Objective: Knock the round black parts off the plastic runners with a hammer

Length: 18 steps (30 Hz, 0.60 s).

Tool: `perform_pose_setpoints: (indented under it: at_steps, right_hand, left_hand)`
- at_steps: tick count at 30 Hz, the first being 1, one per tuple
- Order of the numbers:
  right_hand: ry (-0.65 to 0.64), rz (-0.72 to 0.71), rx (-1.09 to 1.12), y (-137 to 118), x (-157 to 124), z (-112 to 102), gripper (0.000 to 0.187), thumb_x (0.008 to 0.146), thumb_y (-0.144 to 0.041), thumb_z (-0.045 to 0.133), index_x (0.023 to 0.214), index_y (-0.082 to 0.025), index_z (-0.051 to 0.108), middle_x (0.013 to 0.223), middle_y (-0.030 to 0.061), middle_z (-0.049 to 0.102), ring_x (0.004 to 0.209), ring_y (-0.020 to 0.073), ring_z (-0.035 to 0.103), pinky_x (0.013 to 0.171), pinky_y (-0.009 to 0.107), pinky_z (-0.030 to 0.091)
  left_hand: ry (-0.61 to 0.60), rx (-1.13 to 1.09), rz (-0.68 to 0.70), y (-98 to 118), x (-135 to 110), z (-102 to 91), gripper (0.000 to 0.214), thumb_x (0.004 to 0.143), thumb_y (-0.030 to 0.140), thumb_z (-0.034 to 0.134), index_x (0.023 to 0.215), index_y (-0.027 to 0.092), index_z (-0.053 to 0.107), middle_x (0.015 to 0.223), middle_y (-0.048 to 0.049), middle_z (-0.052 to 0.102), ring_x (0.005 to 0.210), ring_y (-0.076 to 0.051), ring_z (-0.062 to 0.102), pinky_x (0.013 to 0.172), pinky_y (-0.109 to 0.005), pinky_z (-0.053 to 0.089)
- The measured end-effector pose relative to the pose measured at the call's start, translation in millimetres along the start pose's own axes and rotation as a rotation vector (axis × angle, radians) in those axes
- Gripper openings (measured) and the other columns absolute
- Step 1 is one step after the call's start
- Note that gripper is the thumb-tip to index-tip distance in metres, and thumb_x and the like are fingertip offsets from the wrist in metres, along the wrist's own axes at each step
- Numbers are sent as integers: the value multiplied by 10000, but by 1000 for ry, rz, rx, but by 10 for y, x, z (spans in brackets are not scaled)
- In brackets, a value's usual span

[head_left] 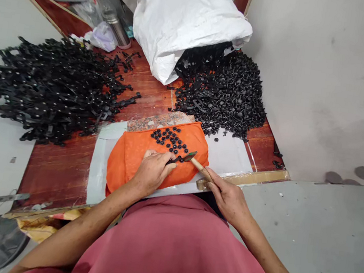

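Right hand (229, 199) gripping a wooden-handled tool (202, 168) at centre, left hand (153, 171) curled beside small black discs (171, 145), its hold impossible to tell, the discs lying mid-frame on orange cloth (131, 161), a black heap (53, 87) at upper left.

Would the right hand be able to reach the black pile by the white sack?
Probably yes, with a forward reach: nothing tall stands between the right hand and the black pile, though the hand holds a wooden-handled tool.
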State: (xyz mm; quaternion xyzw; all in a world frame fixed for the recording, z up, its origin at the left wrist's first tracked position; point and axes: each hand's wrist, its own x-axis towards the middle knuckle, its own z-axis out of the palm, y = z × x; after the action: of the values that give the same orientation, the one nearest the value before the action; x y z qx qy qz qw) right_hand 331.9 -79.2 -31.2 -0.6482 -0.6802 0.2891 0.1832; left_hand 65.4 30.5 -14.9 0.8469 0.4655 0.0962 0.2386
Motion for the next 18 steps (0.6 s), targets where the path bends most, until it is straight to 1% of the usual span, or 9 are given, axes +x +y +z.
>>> perform_pose_setpoints:
  at_steps: [3,9,15,18]
  right_hand:
    - [-8,1,-4,15,2,6,524,1064,-260,472,1572,-387,454,1295,6,752,1072,238,764,877,347,613]
    - [-23,7,-5,26,6,10,523,1065,-262,451,1582,-339,450,1310,27,745,1091,253,757,894,370,608]
    - [-23,6,0,31,4,34,513,1068,-271,444,1578,-324,461,1282,38,759,1093,253,757,915,377,602]
    - [-18,-5,5,29,8,-1,506,1068,-266,450,1569,-327,473,1262,33,769,1068,240,764,892,356,607]
  left_hand:
    - [-9,68,11,17,6,7,165,1035,281,499,1083,198,633,957,-61,763,901,-254,686,924,-433,362]
    - [8,196,65,44,-6,30,226,1052,343,485,1053,206,665,964,-71,758,928,-263,673,922,-435,348]
    - [-9,364,63,76,-15,61,320,1060,385,444,978,196,689,852,-77,719,867,-270,651,877,-442,345]
    - [-35,374,57,107,8,27,333,1062,382,437,967,188,690,845,-82,721,851,-269,654,850,-432,351]
